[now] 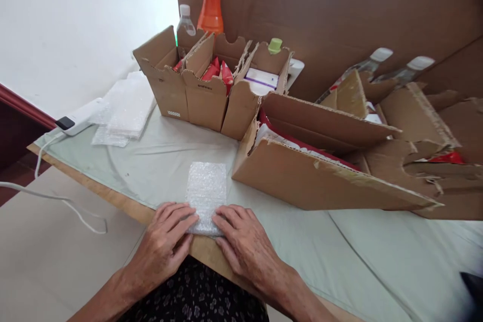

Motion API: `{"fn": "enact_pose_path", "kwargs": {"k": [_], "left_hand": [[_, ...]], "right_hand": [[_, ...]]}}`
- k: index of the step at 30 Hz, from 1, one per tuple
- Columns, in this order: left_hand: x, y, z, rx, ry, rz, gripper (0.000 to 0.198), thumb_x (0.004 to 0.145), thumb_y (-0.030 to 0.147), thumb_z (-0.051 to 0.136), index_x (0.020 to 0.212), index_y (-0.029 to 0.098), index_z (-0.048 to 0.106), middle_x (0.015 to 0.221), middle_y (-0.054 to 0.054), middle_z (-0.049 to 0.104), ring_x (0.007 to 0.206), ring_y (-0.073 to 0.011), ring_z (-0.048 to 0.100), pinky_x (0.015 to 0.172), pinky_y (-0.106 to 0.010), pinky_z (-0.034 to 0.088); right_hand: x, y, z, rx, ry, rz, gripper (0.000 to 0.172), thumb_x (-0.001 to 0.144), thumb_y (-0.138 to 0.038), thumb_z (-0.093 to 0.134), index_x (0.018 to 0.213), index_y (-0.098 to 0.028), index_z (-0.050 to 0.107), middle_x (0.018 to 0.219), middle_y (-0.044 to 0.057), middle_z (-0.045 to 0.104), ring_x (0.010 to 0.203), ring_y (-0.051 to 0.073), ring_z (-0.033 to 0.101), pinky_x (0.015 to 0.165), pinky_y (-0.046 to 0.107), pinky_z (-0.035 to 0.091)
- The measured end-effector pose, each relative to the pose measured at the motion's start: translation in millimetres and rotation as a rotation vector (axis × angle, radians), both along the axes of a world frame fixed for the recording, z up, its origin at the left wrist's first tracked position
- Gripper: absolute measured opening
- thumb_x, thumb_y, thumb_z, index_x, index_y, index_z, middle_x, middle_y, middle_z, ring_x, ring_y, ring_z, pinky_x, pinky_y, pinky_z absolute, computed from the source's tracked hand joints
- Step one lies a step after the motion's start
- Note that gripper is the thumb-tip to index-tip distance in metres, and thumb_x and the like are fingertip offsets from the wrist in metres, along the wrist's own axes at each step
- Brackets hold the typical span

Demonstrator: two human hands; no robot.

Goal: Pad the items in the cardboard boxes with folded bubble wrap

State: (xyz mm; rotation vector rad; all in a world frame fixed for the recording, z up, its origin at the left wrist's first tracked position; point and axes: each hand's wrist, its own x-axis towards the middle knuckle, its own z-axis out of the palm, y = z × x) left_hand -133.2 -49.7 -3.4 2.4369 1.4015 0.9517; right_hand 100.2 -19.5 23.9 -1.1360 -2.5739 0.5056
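A small rectangular piece of bubble wrap (207, 186) lies on the cloth at the table's near edge, its long side pointing away from me. My left hand (166, 236) is on its near left corner, fingers over the top and thumb low by the front edge. On the near right corner rests my right hand (243, 236), fingers likewise on top and thumb below. Both hands are closed lightly on the wrap. Whether anything is inside the wrap, I cannot tell.
Several bubble wrap pieces (126, 105) lie stacked at the left, beside a white power strip (81, 115) with a cable. Cut cardboard boxes (206, 103) holding red packets stand behind. A larger cardboard box (302, 181) is at right. Bottles, one orange (212, 10), stand behind them.
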Motion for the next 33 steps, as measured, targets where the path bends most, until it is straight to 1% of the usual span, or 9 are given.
{"fn": "enact_pose_path", "kwargs": {"k": [3, 6, 10, 13, 16, 18, 22, 28, 33], "left_hand": [[-1, 5, 3.3, 0.023, -0.086, 0.007, 0.028, 0.095, 0.005, 0.055, 0.112, 0.023, 0.068, 0.108, -0.006, 0.077, 0.106, -0.0233, 0.071, 0.096, -0.042, 0.055], [-1, 7, 8.9, -0.021, -0.204, 0.026, 0.022, 0.096, 0.008, 0.056, 0.108, 0.022, 0.068, 0.094, -0.004, 0.077, 0.089, -0.0202, 0.072, 0.081, -0.035, 0.058], [-2, 10, 11.5, -0.076, -0.223, 0.049, 0.017, 0.097, 0.014, 0.059, 0.108, 0.022, 0.068, 0.087, -0.002, 0.075, 0.077, -0.0167, 0.07, 0.07, -0.029, 0.056], [-2, 15, 6.7, -0.047, -0.134, 0.106, 0.015, 0.098, 0.017, 0.059, 0.109, 0.02, 0.068, 0.085, -0.002, 0.075, 0.073, -0.0172, 0.07, 0.068, -0.03, 0.055], [-1, 22, 0.6, -0.005, -0.038, 0.13, 0.014, 0.099, 0.019, 0.057, 0.109, 0.019, 0.067, 0.083, -0.002, 0.074, 0.073, -0.0189, 0.069, 0.069, -0.032, 0.054], [0, 26, -1.9, 0.017, 0.01, 0.127, 0.014, 0.1, 0.019, 0.055, 0.109, 0.018, 0.067, 0.082, -0.003, 0.073, 0.073, -0.0197, 0.069, 0.07, -0.034, 0.054], [1, 30, -0.5, 0.014, 0.041, 0.149, 0.017, 0.102, 0.021, 0.055, 0.116, 0.017, 0.064, 0.089, -0.005, 0.072, 0.077, -0.0201, 0.069, 0.071, -0.033, 0.055], [-8, 19, 7.1, -0.024, -0.021, -0.003, 0.033, 0.098, 0.019, 0.061, 0.131, 0.016, 0.059, 0.132, -0.015, 0.063, 0.126, -0.0271, 0.057, 0.107, -0.043, 0.048], [-6, 18, 6.9, -0.055, -0.11, -0.076, 0.034, 0.097, 0.004, 0.052, 0.127, 0.019, 0.06, 0.108, -0.007, 0.071, 0.111, -0.0206, 0.062, 0.098, -0.036, 0.05]], "right_hand": [[-3, 2, -2.9, 0.063, 0.019, -0.011, 0.017, 0.094, -0.011, 0.058, 0.105, -0.02, 0.067, 0.11, 0.007, 0.073, 0.096, 0.024, 0.063, 0.082, 0.039, 0.052], [-4, 1, -5.8, 0.047, 0.113, -0.045, 0.021, 0.099, -0.012, 0.054, 0.11, -0.021, 0.069, 0.098, 0.004, 0.076, 0.086, 0.021, 0.066, 0.077, 0.036, 0.051], [-3, 2, -9.0, -0.046, 0.226, -0.12, 0.027, 0.103, -0.018, 0.05, 0.123, -0.023, 0.068, 0.107, 0.003, 0.08, 0.092, 0.02, 0.073, 0.086, 0.037, 0.055], [1, 3, -8.2, 0.086, 0.233, -0.2, 0.026, 0.104, -0.023, 0.05, 0.123, -0.019, 0.068, 0.109, 0.008, 0.079, 0.094, 0.022, 0.073, 0.083, 0.037, 0.056], [4, 0, -3.4, 0.29, 0.203, -0.191, 0.022, 0.103, -0.02, 0.051, 0.116, -0.016, 0.069, 0.102, 0.011, 0.076, 0.086, 0.022, 0.069, 0.074, 0.037, 0.053], [4, -2, -1.7, 0.315, 0.162, -0.122, 0.021, 0.101, -0.016, 0.052, 0.114, -0.017, 0.069, 0.106, 0.011, 0.075, 0.09, 0.023, 0.066, 0.075, 0.037, 0.051], [1, 2, -7.8, 0.235, 0.062, -0.028, 0.025, 0.097, -0.016, 0.055, 0.12, -0.017, 0.066, 0.125, 0.013, 0.072, 0.11, 0.029, 0.063, 0.085, 0.042, 0.052], [1, 13, -18.0, 0.138, 0.171, -0.073, 0.02, 0.099, -0.014, 0.056, 0.115, -0.019, 0.067, 0.113, 0.008, 0.077, 0.102, 0.025, 0.066, 0.083, 0.04, 0.051], [8, 7, -14.9, 0.043, 0.28, -0.137, 0.021, 0.104, -0.019, 0.05, 0.119, -0.021, 0.066, 0.107, 0.005, 0.078, 0.096, 0.021, 0.069, 0.084, 0.038, 0.052]]}}
